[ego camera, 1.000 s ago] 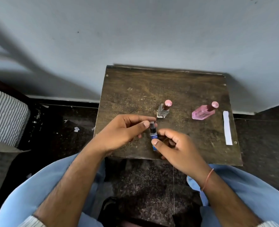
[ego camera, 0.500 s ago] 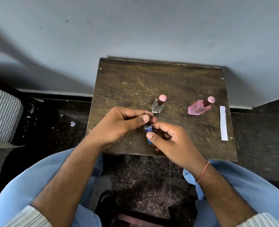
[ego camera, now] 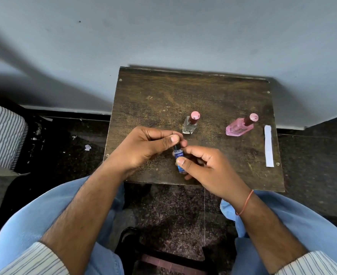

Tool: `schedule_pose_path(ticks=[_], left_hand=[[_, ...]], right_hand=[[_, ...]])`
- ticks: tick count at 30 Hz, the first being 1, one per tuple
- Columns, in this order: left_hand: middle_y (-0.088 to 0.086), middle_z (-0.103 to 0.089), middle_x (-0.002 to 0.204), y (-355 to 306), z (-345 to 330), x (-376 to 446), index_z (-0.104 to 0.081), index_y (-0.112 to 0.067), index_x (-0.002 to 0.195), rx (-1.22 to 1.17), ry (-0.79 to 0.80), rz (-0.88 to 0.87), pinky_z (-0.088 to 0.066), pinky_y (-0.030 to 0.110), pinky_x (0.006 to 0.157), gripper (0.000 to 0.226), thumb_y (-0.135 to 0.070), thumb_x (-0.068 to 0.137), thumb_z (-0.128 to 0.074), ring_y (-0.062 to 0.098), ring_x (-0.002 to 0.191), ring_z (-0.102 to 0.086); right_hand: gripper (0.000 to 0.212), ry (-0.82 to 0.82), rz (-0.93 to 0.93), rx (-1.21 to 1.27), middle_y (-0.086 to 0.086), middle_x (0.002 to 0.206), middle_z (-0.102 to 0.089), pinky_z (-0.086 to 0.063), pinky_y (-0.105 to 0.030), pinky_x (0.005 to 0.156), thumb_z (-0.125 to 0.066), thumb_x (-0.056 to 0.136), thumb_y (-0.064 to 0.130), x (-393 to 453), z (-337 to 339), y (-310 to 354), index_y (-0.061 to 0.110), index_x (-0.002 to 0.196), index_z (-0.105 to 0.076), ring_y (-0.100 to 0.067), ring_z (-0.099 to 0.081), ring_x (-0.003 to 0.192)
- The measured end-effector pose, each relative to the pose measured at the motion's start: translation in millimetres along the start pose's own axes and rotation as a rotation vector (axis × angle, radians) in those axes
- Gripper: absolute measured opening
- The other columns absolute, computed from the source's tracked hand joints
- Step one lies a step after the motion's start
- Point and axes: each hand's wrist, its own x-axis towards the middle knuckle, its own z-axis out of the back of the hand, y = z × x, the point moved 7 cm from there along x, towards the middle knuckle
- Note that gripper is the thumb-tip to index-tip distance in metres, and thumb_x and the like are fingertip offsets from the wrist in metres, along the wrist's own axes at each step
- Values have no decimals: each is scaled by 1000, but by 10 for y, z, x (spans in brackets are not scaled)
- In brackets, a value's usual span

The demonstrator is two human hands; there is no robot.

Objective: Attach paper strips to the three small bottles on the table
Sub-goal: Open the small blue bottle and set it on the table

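Observation:
A small blue-labelled bottle [ego camera: 178, 154] with a dark cap is held over the near part of the brown wooden table [ego camera: 153, 100]. My left hand [ego camera: 145, 148] pinches its cap end with thumb and forefinger. My right hand [ego camera: 207, 167] grips its lower body, thumb pressed on the label. A clear bottle with a pink cap [ego camera: 190, 126] stands upright just beyond my hands. A pink bottle [ego camera: 240, 127] stands at the right. A white paper strip [ego camera: 268, 145] lies flat along the table's right edge.
A grey wall rises directly behind the table. Dark floor with small paper scraps [ego camera: 87, 147] lies to the left. A striped cloth [ego camera: 3, 133] is at the far left. My knees in light blue trousers flank the table's near edge.
Both hands keep hold of the blue bottle and have drawn slightly closer together on it. The camera view has shifted a little; the other bottles and strip lie unchanged.

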Motion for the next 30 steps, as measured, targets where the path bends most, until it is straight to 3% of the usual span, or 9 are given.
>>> schedule_pose_path(ticks=[4,9,13,15,18,23,25,27,30], left_hand=[[-4,-88,102,40,58,7,-90,-24,109,72,-42,46,-42,11,57,21,-31,94,-77,-3,60,-52],[1,-88,106,31,52,16,-89,-16,108,50,-72,20,-45,9,56,23,-29,92,-77,-6,60,-59],[1,-88,106,47,61,27,-86,-9,113,64,-107,17,-45,9,55,30,-28,90,-77,-6,58,-59],[1,-88,106,55,64,29,-86,-9,113,69,-107,20,-46,9,56,30,-28,91,-77,-6,59,-59],[2,-88,109,62,62,32,-90,-19,107,53,-80,31,-46,10,57,24,-32,91,-78,-2,58,-55],[3,-87,114,71,57,31,-90,-22,110,36,-31,29,-46,10,58,24,-35,94,-78,0,58,-53],[3,-87,114,79,71,32,-89,-21,111,53,-49,31,-44,11,57,26,-37,93,-79,2,58,-51],[3,-87,113,80,79,35,-89,-19,111,67,-73,27,-43,12,57,27,-36,92,-79,2,59,-51],[0,-88,107,62,65,42,-88,-13,109,63,-94,-3,-44,8,56,28,-32,91,-78,-4,60,-58]], right_hand=[[24,45,-14,86,-1,102,-84,-68,-36,75,-75,104,14,12,-27,-4,26,124,-79,-14,-80,87],[29,-52,40,-60,14,108,-82,-68,-50,86,-79,100,26,32,2,-15,21,129,-80,-13,-80,98],[38,-140,164,-228,30,113,-73,-61,-30,92,-74,94,40,9,37,102,20,124,-82,3,-73,110],[36,-129,141,-217,25,113,-75,-62,-30,94,-75,95,38,9,40,64,20,126,-82,2,-73,109],[27,-27,0,-31,7,105,-84,-68,-45,87,-77,102,24,31,13,-55,19,129,-80,-11,-81,93],[22,78,-15,196,3,95,-83,-64,-28,72,-71,105,10,30,-36,4,25,118,-80,-7,-75,81],[22,44,-1,132,3,94,-83,-66,-33,73,-73,105,12,38,-20,4,29,116,-80,-8,-76,80],[20,-30,25,-31,8,98,-83,-68,-38,83,-77,103,19,38,18,-4,26,121,-81,-8,-77,86],[29,-129,107,-207,23,113,-75,-62,-26,91,-81,100,22,22,56,66,16,128,-81,4,-74,101]])
